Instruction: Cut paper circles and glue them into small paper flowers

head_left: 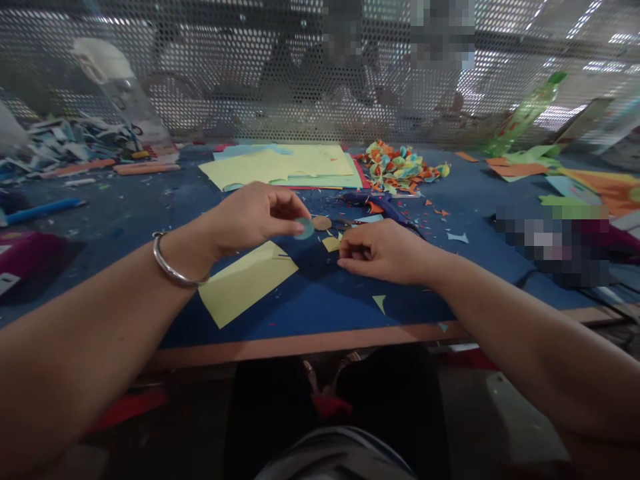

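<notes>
My left hand (260, 217), with a silver bangle on its wrist, pinches a small round teal disc (304, 229) above the blue table (320, 300). Just right of the disc is a tan round piece (321, 223). The fingers of my right hand (375, 252) are curled at the edge of a small yellow paper piece (331, 244); whether they grip it is unclear. A yellow paper sheet (247, 283) lies below my left hand. Beyond my right hand rest blue-handled scissors (395, 212), partly hidden.
Yellow sheets (290, 165) are stacked at the back, beside a pile of colourful paper pieces (400, 167). Bottles stand at the back left (133, 107) and back right (527, 113). A blue pen (45, 211) lies at left. Dark cables (600, 303) cross the right edge.
</notes>
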The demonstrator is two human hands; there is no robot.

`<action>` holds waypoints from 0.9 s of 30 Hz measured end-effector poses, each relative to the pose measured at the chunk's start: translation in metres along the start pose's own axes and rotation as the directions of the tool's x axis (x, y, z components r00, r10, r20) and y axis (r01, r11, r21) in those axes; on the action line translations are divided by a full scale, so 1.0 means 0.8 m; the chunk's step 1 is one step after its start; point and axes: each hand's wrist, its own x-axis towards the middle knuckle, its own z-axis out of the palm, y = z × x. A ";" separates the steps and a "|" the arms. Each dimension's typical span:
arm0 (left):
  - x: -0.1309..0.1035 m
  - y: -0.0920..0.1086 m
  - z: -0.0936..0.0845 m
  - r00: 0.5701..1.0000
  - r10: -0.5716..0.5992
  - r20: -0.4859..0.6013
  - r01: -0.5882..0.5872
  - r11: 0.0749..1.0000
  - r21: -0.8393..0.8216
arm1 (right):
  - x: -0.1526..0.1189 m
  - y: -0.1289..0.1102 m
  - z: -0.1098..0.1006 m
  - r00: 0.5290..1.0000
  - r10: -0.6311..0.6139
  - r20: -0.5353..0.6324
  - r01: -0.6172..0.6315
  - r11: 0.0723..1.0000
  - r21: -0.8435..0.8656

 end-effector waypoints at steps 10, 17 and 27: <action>-0.008 0.011 0.042 0.987 -0.161 0.026 0.155 0.880 -0.449 | -0.007 -0.004 0.004 0.928 -0.116 -0.355 0.096 0.993 -0.074; -0.014 0.019 0.048 0.975 -0.179 0.128 0.219 0.846 -0.487 | -0.007 -0.004 0.005 0.924 -0.181 -0.337 0.167 0.983 -0.072; -0.025 0.019 0.051 0.994 -0.044 0.098 0.076 0.934 -0.348 | -0.003 -0.007 0.006 0.935 0.028 -0.353 0.035 0.985 0.169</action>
